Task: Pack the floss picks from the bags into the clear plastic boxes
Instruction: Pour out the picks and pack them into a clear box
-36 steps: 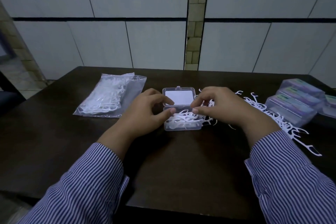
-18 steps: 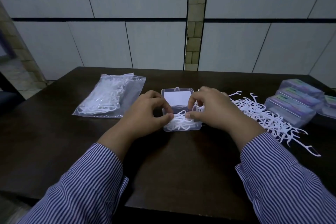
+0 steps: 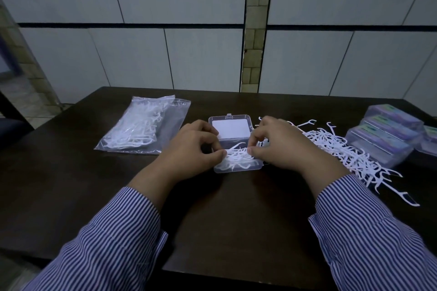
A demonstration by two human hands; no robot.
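We note both hands at the open clear box (image 3: 237,168), which sits mid-table with its lid (image 3: 230,125) folded back to the far side

Left hand (image 3: 196,149): fingers curled, thumb and forefinger pinching into the left end of the tangle of floss picks (image 3: 236,157) lying in the near half of the box

Right hand (image 3: 281,146): fingers curled likewise, tips pinching the right end of the same tangle; whether it lifts or presses we cannot tell

Loose picks: a scattered pile (image 3: 340,151) on the dark table (image 3: 224,220) right of the box, trailing toward the near right. A sealed bag of picks (image 3: 142,125) lies to the left, well apart from the box. Closed, filled boxes (image 3: 387,132) are stacked at the far right

Handling, as we judge it:
- picks are very light, thin plastic, springy rather than stiff; the forked heads hook one another, so they come up in clumps
- one handle sticks up out of the box, so the heap likely needs flattening before the lid shuts
- best hold is on the handles, gathered parallel in a small bundle, not on the heads with their thread
- the box is light and smooth-walled; it may slide on the table if pushed from one side only, so a hand on each end suits it
- the lid hinge looks thin; we would close it gently
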